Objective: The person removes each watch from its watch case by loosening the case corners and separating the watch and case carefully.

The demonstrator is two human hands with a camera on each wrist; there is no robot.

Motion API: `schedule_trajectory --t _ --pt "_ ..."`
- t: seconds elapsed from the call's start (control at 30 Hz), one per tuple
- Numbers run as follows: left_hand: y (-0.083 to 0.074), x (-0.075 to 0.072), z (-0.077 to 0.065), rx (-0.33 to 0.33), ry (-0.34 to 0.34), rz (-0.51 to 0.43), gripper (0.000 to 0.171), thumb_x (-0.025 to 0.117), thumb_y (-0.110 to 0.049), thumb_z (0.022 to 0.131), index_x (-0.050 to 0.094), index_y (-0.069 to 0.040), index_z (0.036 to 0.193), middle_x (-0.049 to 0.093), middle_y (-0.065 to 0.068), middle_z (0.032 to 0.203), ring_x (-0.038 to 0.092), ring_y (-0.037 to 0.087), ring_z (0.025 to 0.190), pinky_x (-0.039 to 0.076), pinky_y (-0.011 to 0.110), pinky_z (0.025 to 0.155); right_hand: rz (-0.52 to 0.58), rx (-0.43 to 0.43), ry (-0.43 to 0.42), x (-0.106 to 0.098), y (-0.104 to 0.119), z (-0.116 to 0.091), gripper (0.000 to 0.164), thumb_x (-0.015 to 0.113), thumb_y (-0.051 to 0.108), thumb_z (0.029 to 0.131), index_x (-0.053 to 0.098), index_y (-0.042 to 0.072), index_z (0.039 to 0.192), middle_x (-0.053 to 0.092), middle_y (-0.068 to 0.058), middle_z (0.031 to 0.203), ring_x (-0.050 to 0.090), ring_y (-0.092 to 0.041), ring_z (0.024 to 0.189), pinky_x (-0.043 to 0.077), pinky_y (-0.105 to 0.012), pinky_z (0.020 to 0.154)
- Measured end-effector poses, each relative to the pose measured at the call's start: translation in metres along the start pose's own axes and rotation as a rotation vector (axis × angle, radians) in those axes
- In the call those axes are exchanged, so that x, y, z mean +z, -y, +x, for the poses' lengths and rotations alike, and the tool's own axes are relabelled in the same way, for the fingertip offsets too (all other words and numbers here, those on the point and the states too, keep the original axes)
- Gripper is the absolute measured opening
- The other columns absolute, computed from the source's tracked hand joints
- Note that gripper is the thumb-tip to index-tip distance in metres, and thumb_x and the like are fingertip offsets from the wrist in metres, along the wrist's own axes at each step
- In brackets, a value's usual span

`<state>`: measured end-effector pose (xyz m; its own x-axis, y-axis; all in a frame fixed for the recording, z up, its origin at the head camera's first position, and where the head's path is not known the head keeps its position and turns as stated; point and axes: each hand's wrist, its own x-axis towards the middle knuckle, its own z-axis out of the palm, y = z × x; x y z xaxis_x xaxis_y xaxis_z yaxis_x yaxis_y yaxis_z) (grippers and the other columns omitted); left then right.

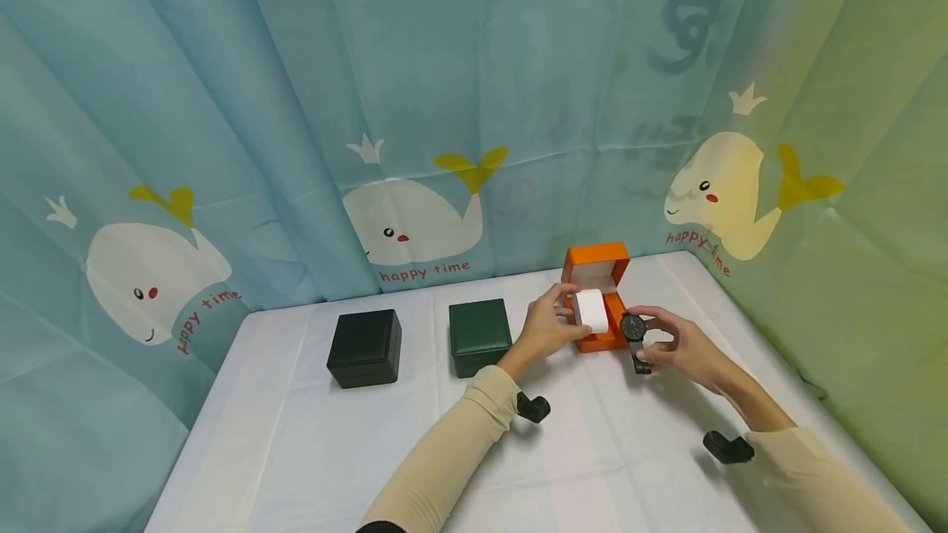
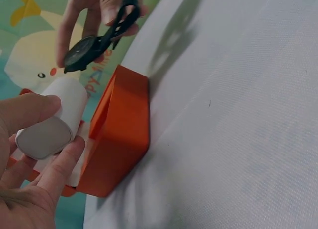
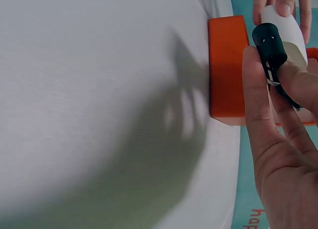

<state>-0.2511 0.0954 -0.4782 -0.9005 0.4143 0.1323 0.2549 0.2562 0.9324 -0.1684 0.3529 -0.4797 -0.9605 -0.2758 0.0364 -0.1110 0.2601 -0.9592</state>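
My left hand (image 1: 546, 326) pinches a white watch pillow (image 1: 592, 311) between thumb and fingers, over the opened orange watch box (image 1: 597, 252). The left wrist view shows the rounded pillow (image 2: 47, 134) lifted above the box's orange base (image 2: 121, 129). Just right of it, a black wristwatch (image 1: 634, 326) hangs from the thumb and fingers of my right hand (image 1: 685, 348), its dial facing up. From the right wrist, the dark strap (image 3: 270, 42) overlaps the pillow (image 3: 290, 33), and the watch appears apart from it in the left wrist view.
A dark green box (image 1: 480, 327) with its lid down sits left of the orange one. Further left is a black box (image 1: 364, 347), also closed. All stand on a white-covered table (image 1: 296, 451), with a whale-print curtain (image 1: 415, 220) behind and to the right.
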Motion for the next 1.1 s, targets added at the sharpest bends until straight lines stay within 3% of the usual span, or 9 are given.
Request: schedule_trajectory --t 0.3,0.6,0.77,1.1 --pt "-0.003 -0.001 0.001 0.009 -0.005 0.011 0.064 0.088 -0.006 0.08 0.06 -0.019 0.136 0.061 0.006 0.135 0.069 0.026 0.107 0.057 0.023 0.081 -0.035 -0.001 0.03 0.01 -0.007 -0.012 0.073 0.077 -0.002 0.089 0.04 0.0 0.151 0.05 -0.034 0.123 0.074 -0.024 0.082 0.062 -0.041 0.07" --pt "-0.003 -0.001 0.0 -0.006 -0.007 0.012 0.063 0.088 -0.007 0.081 0.06 -0.019 0.136 0.06 0.005 0.137 0.068 0.029 0.11 0.057 0.025 0.084 -0.09 0.055 0.058 0.025 -0.009 -0.023 0.072 0.079 0.0 0.087 0.043 0.002 0.149 0.048 -0.035 0.129 0.071 -0.025 0.078 0.061 -0.038 0.066" --pt "-0.003 0.0 0.0 -0.004 -0.009 0.02 0.063 0.088 -0.007 0.081 0.06 -0.019 0.136 0.06 0.006 0.136 0.069 0.029 0.11 0.057 0.025 0.083 -0.109 0.044 0.078 0.03 -0.009 -0.026 0.072 0.079 0.0 0.087 0.044 0.002 0.15 0.048 -0.032 0.129 0.07 -0.025 0.082 0.059 -0.033 0.07" --pt "-0.003 0.0 0.0 0.001 -0.006 0.018 0.063 0.089 -0.007 0.08 0.06 -0.019 0.135 0.061 0.006 0.137 0.069 0.029 0.109 0.057 0.025 0.084 -0.122 0.025 0.038 0.032 -0.007 -0.033 0.071 0.08 0.001 0.087 0.045 0.001 0.149 0.051 -0.032 0.13 0.072 -0.025 0.096 0.06 -0.032 0.077"
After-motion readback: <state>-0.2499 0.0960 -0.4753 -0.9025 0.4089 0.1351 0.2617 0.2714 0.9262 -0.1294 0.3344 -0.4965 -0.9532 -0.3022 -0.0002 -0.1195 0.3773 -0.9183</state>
